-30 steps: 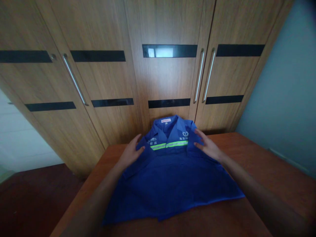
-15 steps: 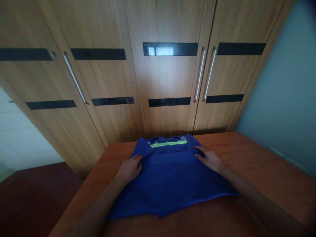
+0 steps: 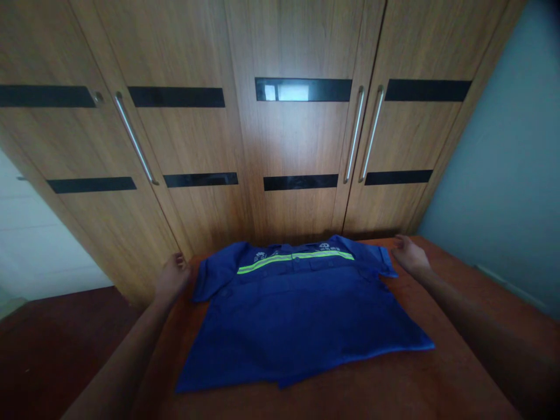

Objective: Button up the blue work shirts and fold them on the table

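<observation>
A dark blue short-sleeved work shirt (image 3: 301, 315) lies front up on the table, both sleeves spread outward. Across its chest runs a yellow-green and silver reflective stripe (image 3: 324, 255), with white printing above it. Just beyond the left sleeve, my left hand (image 3: 171, 279) hovers with loosely bent fingers and nothing in them. My right hand (image 3: 411, 256) is beside the cuff of the right sleeve, its fingers and thumb apart, holding nothing. The hem nearest me is slightly uneven.
The reddish-brown wooden table (image 3: 459, 303) stands against a tall wooden wardrobe (image 3: 297, 140) with black strips and metal handles. A pale wall (image 3: 503, 175) is on the right. Dark red floor (image 3: 65, 344) shows at the lower left.
Both sleeves, folded inward over the shirt before, are now spread out to the sides. My hands have moved outward, away from the shirt, and let go of the cloth.
</observation>
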